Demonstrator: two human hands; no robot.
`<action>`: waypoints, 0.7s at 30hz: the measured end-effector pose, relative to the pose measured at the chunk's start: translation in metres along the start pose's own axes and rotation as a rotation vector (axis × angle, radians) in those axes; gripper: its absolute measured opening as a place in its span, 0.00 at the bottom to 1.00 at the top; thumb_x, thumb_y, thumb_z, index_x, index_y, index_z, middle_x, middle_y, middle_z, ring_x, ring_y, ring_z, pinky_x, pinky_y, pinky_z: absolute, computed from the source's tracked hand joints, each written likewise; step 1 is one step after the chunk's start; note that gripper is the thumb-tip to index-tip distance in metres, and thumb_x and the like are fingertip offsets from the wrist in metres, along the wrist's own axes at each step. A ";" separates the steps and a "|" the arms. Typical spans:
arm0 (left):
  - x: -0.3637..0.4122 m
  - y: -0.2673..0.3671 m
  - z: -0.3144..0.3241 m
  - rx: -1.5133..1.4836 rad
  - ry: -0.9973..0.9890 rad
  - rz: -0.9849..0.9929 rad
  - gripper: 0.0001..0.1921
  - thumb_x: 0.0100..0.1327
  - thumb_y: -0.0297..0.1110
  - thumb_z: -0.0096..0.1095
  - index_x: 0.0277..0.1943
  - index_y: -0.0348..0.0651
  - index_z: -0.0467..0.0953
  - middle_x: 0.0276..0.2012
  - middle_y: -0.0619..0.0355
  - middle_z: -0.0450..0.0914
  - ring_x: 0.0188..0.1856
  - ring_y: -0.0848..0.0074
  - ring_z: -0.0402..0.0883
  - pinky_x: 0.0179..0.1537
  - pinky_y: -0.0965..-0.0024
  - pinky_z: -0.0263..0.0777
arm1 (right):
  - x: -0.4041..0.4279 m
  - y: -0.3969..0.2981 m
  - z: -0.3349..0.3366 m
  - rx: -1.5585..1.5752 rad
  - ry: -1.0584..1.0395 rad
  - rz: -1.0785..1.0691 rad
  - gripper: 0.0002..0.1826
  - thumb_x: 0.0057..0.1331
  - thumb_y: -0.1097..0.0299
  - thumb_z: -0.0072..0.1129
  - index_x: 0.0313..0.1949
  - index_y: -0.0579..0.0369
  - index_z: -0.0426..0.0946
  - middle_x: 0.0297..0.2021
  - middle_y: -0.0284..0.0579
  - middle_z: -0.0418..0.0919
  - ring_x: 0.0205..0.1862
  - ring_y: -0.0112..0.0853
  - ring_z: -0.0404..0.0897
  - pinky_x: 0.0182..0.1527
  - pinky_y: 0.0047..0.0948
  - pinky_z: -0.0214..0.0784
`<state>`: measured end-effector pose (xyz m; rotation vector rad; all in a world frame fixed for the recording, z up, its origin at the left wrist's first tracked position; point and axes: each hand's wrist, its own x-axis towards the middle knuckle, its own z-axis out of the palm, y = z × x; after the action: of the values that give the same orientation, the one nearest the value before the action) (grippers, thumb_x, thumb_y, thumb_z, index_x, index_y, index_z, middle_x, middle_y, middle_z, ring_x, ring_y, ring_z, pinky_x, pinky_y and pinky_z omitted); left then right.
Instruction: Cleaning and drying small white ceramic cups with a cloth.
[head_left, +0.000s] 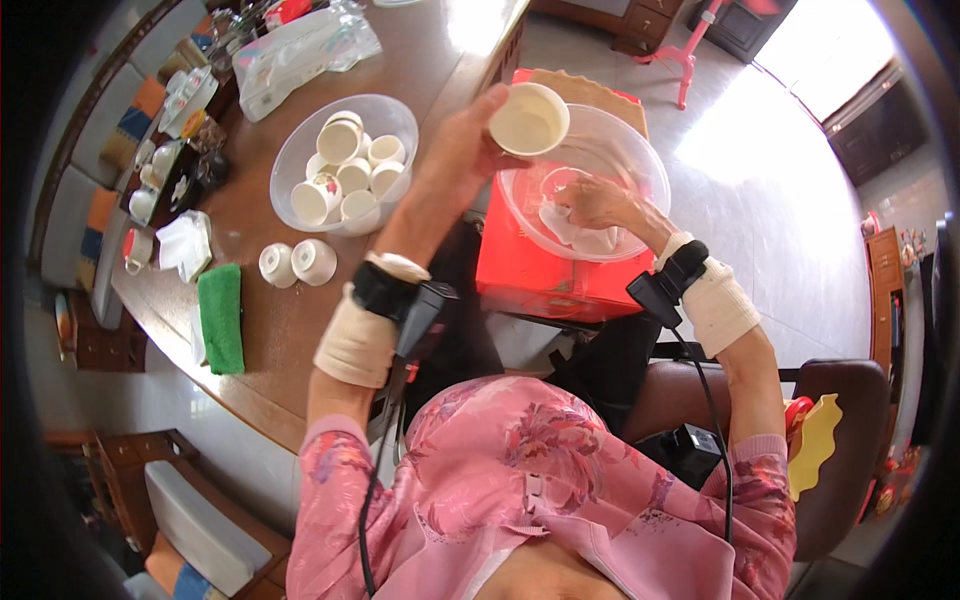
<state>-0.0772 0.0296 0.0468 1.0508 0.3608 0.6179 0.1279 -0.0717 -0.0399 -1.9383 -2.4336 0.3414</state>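
My left hand (480, 135) grips a white cup (529, 120) by its side, its opening facing up, above the left rim of a clear plastic basin (651, 172). Inside that basin is my right hand (596, 201), its fingers around a white cloth (581, 231), with water seeming to lie below. The basin rests on a red box (525, 281). On the wooden table, a second clear basin (281, 180) holds several white cups (354, 176). Two small white cups (313, 262) stand upside down beside it.
A folded green towel (220, 319) lies near the table's (277, 360) edge, by a white plastic packet (184, 244). Farther back are a tray of cups (187, 97), jars and a plastic-wrapped package (300, 60). A brown chair (840, 450) stands at the right.
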 end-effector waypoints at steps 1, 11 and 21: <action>0.007 -0.011 0.015 -0.070 -0.007 -0.034 0.22 0.68 0.48 0.48 0.54 0.40 0.71 0.45 0.53 0.79 0.45 0.69 0.80 0.40 0.65 0.78 | -0.007 0.006 -0.002 0.012 -0.064 0.099 0.17 0.50 0.63 0.59 0.39 0.56 0.78 0.35 0.49 0.79 0.42 0.44 0.77 0.47 0.40 0.67; 0.038 -0.071 0.047 -0.202 0.082 -0.157 0.21 0.70 0.43 0.40 0.56 0.37 0.65 0.49 0.49 0.73 0.47 0.62 0.77 0.43 0.58 0.77 | -0.073 -0.010 -0.051 0.830 0.793 0.393 0.14 0.57 0.68 0.57 0.42 0.59 0.77 0.37 0.47 0.79 0.36 0.33 0.79 0.39 0.33 0.68; 0.034 -0.077 0.067 -0.132 0.026 -0.238 0.18 0.65 0.31 0.44 0.56 0.34 0.65 0.50 0.48 0.71 0.49 0.64 0.74 0.43 0.63 0.75 | -0.043 -0.023 -0.039 0.763 0.935 0.441 0.16 0.67 0.60 0.39 0.45 0.54 0.73 0.48 0.46 0.72 0.51 0.46 0.71 0.52 0.38 0.63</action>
<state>0.0091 -0.0225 0.0096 0.8593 0.4540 0.4358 0.1212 -0.1115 0.0078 -1.6657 -1.0779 0.2268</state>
